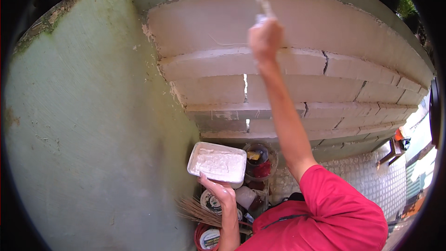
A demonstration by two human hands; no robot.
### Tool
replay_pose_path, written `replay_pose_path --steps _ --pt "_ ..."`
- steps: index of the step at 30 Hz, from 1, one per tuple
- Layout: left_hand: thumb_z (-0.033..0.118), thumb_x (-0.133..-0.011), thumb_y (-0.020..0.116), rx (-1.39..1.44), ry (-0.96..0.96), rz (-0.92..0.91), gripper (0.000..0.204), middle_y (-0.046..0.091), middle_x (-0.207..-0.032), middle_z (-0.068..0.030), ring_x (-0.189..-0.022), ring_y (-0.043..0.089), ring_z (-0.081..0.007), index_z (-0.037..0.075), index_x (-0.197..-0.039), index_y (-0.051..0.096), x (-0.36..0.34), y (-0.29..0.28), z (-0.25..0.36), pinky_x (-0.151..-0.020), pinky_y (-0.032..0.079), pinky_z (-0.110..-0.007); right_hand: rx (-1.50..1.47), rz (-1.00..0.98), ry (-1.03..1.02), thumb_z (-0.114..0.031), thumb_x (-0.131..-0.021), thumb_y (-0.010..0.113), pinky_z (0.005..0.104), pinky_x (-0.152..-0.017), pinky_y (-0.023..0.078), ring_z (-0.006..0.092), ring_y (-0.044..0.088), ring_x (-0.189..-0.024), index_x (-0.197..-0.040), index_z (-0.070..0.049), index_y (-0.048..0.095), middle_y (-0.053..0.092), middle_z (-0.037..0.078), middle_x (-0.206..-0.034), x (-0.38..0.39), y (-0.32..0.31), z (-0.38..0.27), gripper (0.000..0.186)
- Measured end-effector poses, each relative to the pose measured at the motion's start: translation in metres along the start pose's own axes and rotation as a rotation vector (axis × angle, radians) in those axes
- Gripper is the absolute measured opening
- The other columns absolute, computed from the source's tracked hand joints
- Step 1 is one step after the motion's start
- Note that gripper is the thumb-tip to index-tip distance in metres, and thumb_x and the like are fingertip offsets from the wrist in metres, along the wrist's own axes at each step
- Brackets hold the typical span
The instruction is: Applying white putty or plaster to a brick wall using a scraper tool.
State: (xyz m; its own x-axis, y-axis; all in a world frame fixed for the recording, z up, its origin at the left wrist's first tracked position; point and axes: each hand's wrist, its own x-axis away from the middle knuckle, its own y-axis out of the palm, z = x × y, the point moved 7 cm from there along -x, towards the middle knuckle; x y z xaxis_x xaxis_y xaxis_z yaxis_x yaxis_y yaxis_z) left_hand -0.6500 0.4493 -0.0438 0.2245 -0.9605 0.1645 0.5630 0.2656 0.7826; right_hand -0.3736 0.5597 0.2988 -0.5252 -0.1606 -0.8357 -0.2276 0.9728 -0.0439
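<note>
My left hand (218,188) holds a white rectangular tray (191,163) from below and along its near edge. Thick white paste (218,161) with a rough, smeared surface lies in the tray. High up against the wall, my right hand (267,37) is closed around a slim pale tool (265,7). Motion blurs the tool, so I cannot tell whether it is a brush or a scraper. Its tip points up at the upper pinkish panel (200,18) of the wall, and whether it touches is unclear.
A greenish wall (93,111) stands at the left. Cracks and gaps mark the panelled wall ahead. Below the tray are a clear tub (274,158) with red and yellow items, lidded buckets (210,202) and a bundle of thin sticks (200,213). A small wooden stool (394,151) stands on tiled floor, far right.
</note>
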Motion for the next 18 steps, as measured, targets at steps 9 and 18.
replay_pose_path --steps 9,18 --pt "0.045 -0.095 0.040 -0.060 -0.012 0.022 0.060 0.041 -0.140 -0.0111 -0.127 0.043 -0.0265 0.005 -0.139 0.035 0.006 0.006 -0.014 -0.105 0.036 -0.042 0.144 -0.059 -0.189 0.005 -0.075 0.051 0.0471 -0.065 0.052 0.0373 0.066 -0.072 -0.109 0.006 0.059 0.066 0.024 -0.078 0.016 0.069 -0.034 0.035" --pt "0.040 -0.096 0.042 -0.020 0.017 0.000 0.056 0.034 -0.142 -0.0147 -0.130 0.038 -0.0293 0.007 -0.138 0.027 0.006 -0.005 -0.004 -0.108 0.033 -0.045 -0.045 0.010 0.098 0.010 -0.074 0.048 0.0437 -0.068 0.051 0.0372 0.066 -0.078 -0.124 0.002 0.056 0.066 0.024 -0.089 0.035 0.010 0.025 0.051"
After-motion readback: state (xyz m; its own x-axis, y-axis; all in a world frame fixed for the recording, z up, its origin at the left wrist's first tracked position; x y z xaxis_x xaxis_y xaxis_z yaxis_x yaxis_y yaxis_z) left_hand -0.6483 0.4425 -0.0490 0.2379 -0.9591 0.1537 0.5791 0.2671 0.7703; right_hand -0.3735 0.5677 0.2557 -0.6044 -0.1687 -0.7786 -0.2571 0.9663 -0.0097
